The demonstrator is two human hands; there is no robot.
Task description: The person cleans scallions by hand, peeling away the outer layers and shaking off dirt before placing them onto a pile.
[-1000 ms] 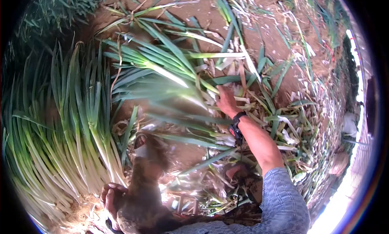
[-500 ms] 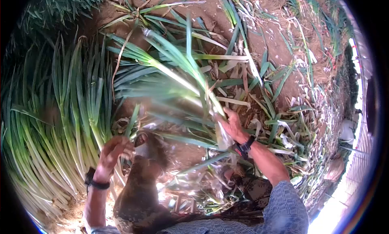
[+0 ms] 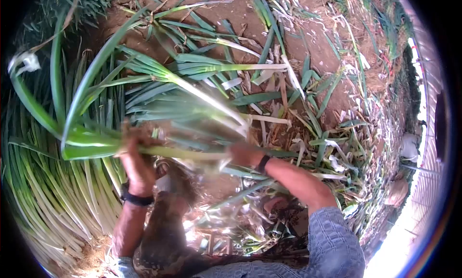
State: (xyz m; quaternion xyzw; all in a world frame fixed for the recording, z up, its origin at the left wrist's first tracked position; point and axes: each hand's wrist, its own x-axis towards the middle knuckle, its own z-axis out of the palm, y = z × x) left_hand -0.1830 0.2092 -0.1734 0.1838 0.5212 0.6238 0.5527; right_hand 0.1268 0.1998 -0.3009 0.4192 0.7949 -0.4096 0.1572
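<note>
A large green onion (image 3: pixel 192 154) lies level across the front of me, its leaves fanning out to the upper left. My left hand (image 3: pixel 134 162) is wrapped around it where the green begins. At its white end, my right hand (image 3: pixel 244 155) is closed on the stalk, though motion blurs the fingers. Behind the hands, more green onions (image 3: pixel 202 92) lie on the soil, white ends towards the right. To the left of my left hand lies a thick row of green onions (image 3: pixel 62 181), white ends towards me.
Cut leaves and peeled skins (image 3: pixel 332 157) litter the brown soil (image 3: pixel 308 32) on the right. My boot (image 3: pixel 175 181) and trouser leg stand between the arms. Dark green plants (image 3: pixel 62 8) grow at the upper left. A pale sheet wall (image 3: pixel 423 191) runs along the right edge.
My left hand has moved up and right and now grips a green onion. The right hand has swung left to its white end, and the stalk now points left.
</note>
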